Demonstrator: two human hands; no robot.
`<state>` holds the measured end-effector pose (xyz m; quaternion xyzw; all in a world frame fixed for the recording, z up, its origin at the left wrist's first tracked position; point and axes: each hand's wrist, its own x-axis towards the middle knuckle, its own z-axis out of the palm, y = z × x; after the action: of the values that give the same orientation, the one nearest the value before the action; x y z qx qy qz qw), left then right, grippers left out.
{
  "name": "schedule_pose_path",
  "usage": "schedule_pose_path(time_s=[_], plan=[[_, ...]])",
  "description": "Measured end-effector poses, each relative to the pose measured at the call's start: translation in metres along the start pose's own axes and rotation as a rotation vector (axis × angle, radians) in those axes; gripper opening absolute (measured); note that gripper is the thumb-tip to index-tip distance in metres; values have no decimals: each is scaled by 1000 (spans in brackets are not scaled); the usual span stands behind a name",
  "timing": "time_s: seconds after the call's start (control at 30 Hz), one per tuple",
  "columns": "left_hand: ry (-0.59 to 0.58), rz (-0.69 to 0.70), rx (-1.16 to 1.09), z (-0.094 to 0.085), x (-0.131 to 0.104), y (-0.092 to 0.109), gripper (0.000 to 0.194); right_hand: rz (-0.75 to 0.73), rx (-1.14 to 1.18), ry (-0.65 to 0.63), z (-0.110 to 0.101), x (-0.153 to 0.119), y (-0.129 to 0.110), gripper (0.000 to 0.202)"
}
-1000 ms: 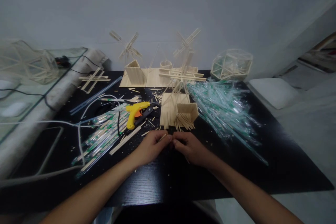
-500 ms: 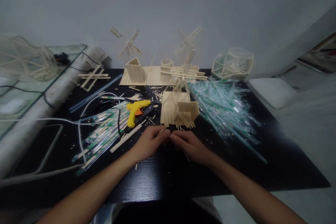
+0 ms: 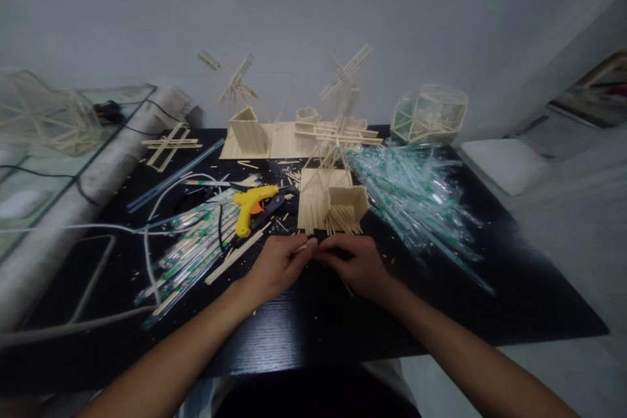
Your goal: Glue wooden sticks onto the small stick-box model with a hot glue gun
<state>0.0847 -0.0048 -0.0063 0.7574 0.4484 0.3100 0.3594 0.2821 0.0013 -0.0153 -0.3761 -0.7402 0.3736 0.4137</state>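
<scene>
Little has changed, so the handwork seems unfinished: back from the table's front edge (image 3: 274, 364), my left hand (image 3: 275, 268) still pinches a stick (image 3: 300, 248); what my curled right hand (image 3: 363, 268) grips, I can't tell.

Head-worn view, forward and down across table (image 3: 343, 339)

left hand (image 3: 275, 266) pinches thin stick (image 3: 300, 249) | right hand (image 3: 357, 266) just beside | yellow glue gun (image 3: 243, 217) lies beyond

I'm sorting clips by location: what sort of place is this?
Probably a craft workspace, judging by the yellow glue gun, the windmill-like stick models and the packets of thin sticks.
</scene>
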Motion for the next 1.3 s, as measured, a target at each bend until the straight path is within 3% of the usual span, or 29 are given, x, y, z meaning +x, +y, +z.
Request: schedule_pose_path(time_s=[0.23,0.37,0.5,0.8,0.97,1.07,1.17,1.3], plan=[[23,-10,30,0,0,-1,38,90,-19,-88,1,1,-6,8],[176,-92,-48,-4,1,-3,42,151,-18,-58,-3,3,-4,12],[269,-146,-88,-9,2,-5,44,199,-15,-6,-5,4,-3,33],[129,-67,-19,-3,0,0,45,61,21,-72,4,2,-2,18],[36,44,44,-1,-2,1,39,83,7,-75,4,1,2,23],[49,50,79,1,-3,-1,39,72,14,-104,2,0,0,26],[40,18,59,1,-3,-1,42,47,32,-206,-1,1,-5,25],[-121,-54,-128,0,-1,5,46,59,128,-368,-6,2,-13,36]])
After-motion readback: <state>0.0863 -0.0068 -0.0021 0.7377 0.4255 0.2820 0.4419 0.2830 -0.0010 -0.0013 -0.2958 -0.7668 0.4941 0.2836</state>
